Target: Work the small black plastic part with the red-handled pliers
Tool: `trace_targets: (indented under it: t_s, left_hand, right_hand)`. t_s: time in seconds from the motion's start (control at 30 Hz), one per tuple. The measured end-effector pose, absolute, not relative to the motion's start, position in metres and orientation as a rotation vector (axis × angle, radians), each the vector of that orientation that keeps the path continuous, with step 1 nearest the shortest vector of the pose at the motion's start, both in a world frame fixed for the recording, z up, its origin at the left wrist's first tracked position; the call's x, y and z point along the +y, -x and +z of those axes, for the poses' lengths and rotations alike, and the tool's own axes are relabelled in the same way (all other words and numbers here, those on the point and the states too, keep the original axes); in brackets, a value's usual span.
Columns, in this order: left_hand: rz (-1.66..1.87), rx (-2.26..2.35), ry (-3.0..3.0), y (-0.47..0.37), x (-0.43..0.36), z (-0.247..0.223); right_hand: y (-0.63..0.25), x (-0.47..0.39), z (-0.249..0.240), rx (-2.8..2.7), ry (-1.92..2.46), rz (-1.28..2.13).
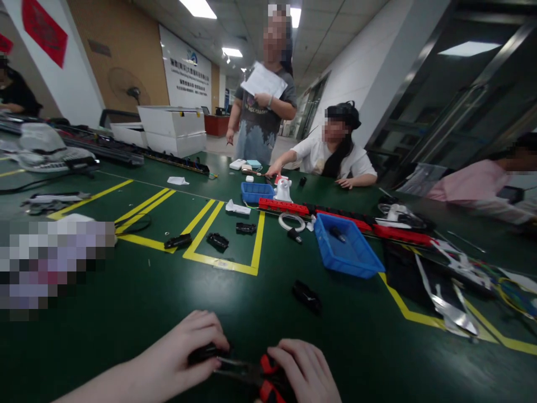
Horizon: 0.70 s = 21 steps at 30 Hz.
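Nearest to us, our left hand (pixel 203 342) is gripping a small black part (pixel 205 354) between thumb and fingers, just above the green table (pixel 168 302). Our right hand (pixel 302 366) is closing around red-handled pliers (pixel 254 374), whose jaws are pointing left and reaching the fingertips beside the part; whether they are biting on it, we cannot tell. Just beyond our hands, a loose black piece (pixel 307 296) is lying on the bare tabletop.

Farther out, a large blue tray (pixel 356 257) is sitting to the right, with a dark item (pixel 337 234) lying inside. To the left, three black clips (pixel 218 242) are resting near or within the yellow tape (pixel 226 266) markings. Past them, we are seeing a coiled white cable (pixel 292 223), a red strip (pixel 283 206) and a smaller blue tray (pixel 257 192), with a white figurine (pixel 283 189) standing just beside that tray.

Across the table, a seated person (pixel 348 151) in dark headgear is reaching an arm over the tabletop. Behind, a standing person (pixel 260 120) is holding white papers (pixel 264 81), while white boxes (pixel 172 131) are standing at the left.
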<state>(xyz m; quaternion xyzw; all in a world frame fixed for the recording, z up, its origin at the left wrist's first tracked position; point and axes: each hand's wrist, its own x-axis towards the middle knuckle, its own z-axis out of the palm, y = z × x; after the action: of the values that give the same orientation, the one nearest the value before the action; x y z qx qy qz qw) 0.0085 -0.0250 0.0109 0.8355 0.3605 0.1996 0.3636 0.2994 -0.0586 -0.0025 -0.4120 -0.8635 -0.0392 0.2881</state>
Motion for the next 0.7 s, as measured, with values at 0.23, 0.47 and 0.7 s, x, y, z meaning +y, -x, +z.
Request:
trace_targets:
  t_s: [0.23,0.47,0.7]
  left_hand:
    - [0.581,0.989,-2.164,-0.022,-0.026,0.013]
    - [0.646,0.997,-2.204,-0.025,-0.031,0.015]
    - [0.586,0.888,-2.319,-0.020,-0.028,0.015]
  right_hand:
    - [-0.304,-0.070,-0.004,-2.125,1.315,0.027]
    - [-0.305,-0.079,0.012,-2.049,1.304,0.000]
    - [-0.300,-0.080,0.020,-2.125,1.111,-0.359]
